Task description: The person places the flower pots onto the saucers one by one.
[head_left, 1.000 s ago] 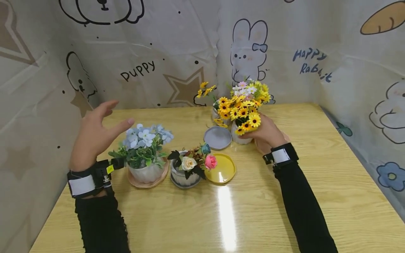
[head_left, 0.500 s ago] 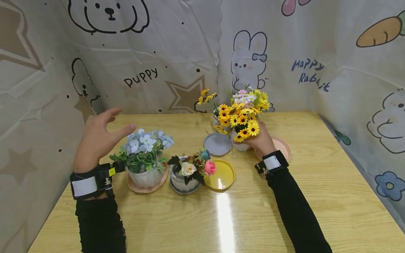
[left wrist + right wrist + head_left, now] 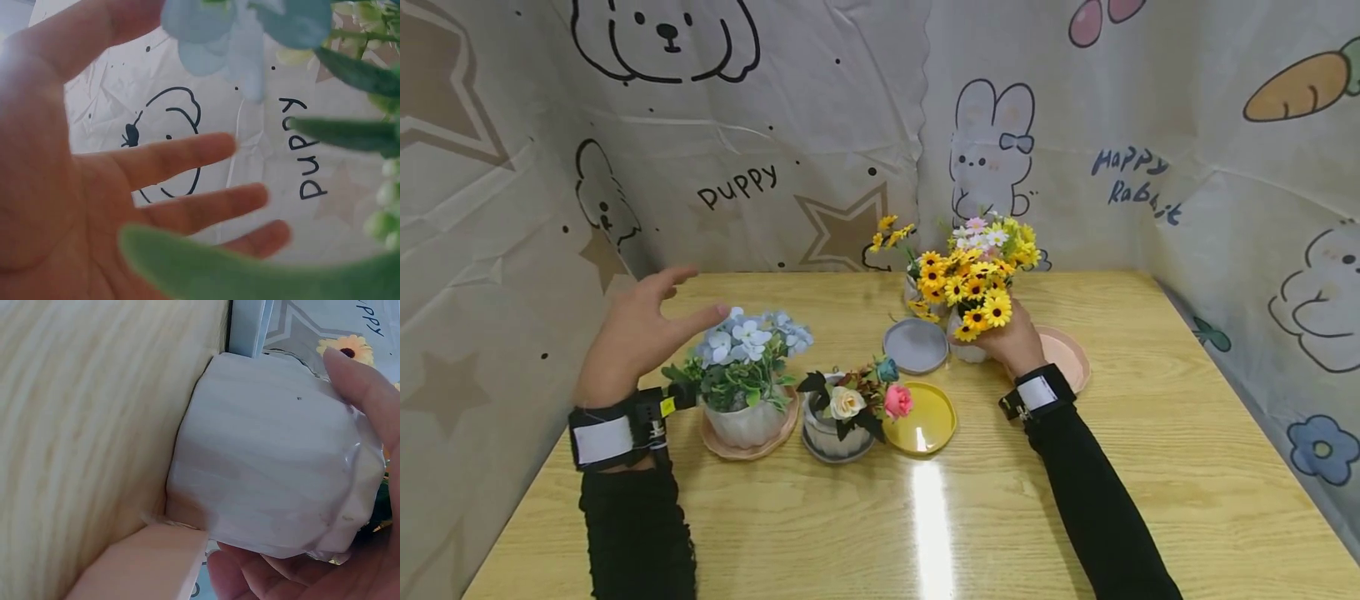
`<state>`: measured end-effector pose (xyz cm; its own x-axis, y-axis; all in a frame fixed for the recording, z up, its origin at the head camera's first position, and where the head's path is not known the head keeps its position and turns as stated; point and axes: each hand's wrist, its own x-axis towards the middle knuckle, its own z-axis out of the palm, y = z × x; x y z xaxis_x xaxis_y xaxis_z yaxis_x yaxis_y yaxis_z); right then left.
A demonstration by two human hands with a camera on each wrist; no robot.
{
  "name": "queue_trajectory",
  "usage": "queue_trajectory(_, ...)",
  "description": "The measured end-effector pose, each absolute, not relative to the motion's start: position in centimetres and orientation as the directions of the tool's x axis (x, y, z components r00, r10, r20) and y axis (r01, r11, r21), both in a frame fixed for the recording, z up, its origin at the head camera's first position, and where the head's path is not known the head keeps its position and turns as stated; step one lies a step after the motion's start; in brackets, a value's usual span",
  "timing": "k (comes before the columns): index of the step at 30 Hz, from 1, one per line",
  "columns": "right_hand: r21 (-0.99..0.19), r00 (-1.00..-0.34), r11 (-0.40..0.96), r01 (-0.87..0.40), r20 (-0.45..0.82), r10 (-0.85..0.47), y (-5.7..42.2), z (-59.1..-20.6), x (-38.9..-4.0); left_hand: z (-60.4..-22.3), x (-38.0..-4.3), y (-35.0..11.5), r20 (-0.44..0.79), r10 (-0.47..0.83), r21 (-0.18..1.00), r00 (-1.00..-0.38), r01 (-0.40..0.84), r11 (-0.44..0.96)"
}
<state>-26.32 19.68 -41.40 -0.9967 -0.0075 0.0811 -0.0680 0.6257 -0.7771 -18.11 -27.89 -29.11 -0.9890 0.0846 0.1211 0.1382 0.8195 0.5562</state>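
In the head view my right hand (image 3: 1017, 340) grips a white flowerpot (image 3: 967, 348) of yellow daisies (image 3: 970, 287). Seen from the right wrist, the pot (image 3: 269, 456) stands on the table, thumb on one side and fingers on the other. My left hand (image 3: 632, 333) is held up with its fingers spread, touching nothing that I can make out. Right beside it are blue hydrangeas (image 3: 748, 337) in a white pot (image 3: 748, 421) on a pink saucer (image 3: 718, 450). Their leaves and petals cross the left wrist view in front of the hand's palm (image 3: 56, 206).
A rose pot (image 3: 835, 433) sits on a grey saucer, its blooms overhanging a yellow saucer (image 3: 936, 429). Another grey saucer (image 3: 915, 344) lies left of the gripped pot, a pink saucer (image 3: 1067, 358) to its right. More potted flowers (image 3: 912, 287) crowd behind it. Patterned cloth borders the table (image 3: 850, 542).
My right wrist has swung left around the daisy pot, showing more of the pink saucer behind it. The pot stays put. My left hand barely moves. The head view has tilted upward.
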Motion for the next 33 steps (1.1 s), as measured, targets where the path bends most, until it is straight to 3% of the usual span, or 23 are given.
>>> queue_trajectory(12,-0.761,-0.991,0.639,-0.115,0.133,-0.020,19.9,-41.2,-25.9,-29.4,-17.8,-29.7,-0.217,0.145,0.451,-0.965,0.033,0.892)
queue_trajectory(19,-0.764,-0.984,0.624,-0.163,0.173,-0.045,20.0,-41.2,-25.7,-29.5,-17.8,-29.8,-0.234,0.149,0.459,-0.961,0.026,0.888)
queue_trajectory(33,-0.705,-0.988,0.696,-0.141,0.145,-0.053,20.3,-39.4,-24.8,-29.3,-17.8,-29.9,-0.239,0.128,0.472,-0.963,0.000,0.882)
